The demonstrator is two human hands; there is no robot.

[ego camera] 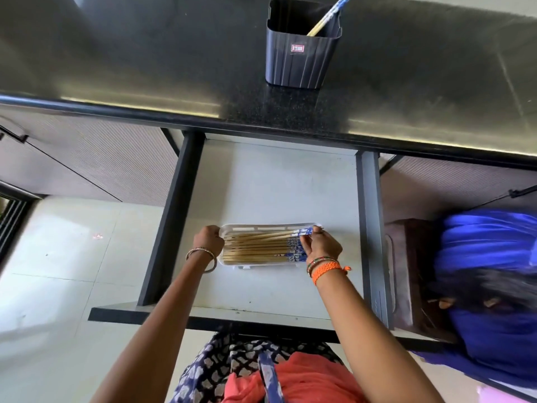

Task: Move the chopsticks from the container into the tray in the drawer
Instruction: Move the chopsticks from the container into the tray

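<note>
**Bamboo sticks nearly all in the tray**

Bamboo, pale and tipped in blue-and-white pattern, filled the one white tray [232,228] that I saw lying in the open drawer [279,184]. The chopsticks in the tray [261,248] lay side by side, lengthwise, patterned ends to my right; I made out roughly ten, though they were packed too tightly for me to count exactly. One black ribbed container [302,53] stood on the dark countertop [145,68] above the drawer, well apart from the tray. In it I saw what looked like one remaining chopstick [327,17], perhaps a pair; it leaned toward the back right corner, and I could not separate them.

Two hands were in view, both reaching down into the drawer with the arms extended. My left hand [208,239] was curled into a loose fist against the left end of the tray, fingers closed over its rim. My right hand [321,246] sat at the right end, its fingertips [305,242] pinched on the patterned ends of the topmost sticks, which lay slightly angled across the others. I counted two thin bangles [203,257] on the left wrist and a cluster of threads [327,267], orange the brightest, on the right.

A second person in blue cloth [488,286] crouched at the right edge, blurred.
</note>
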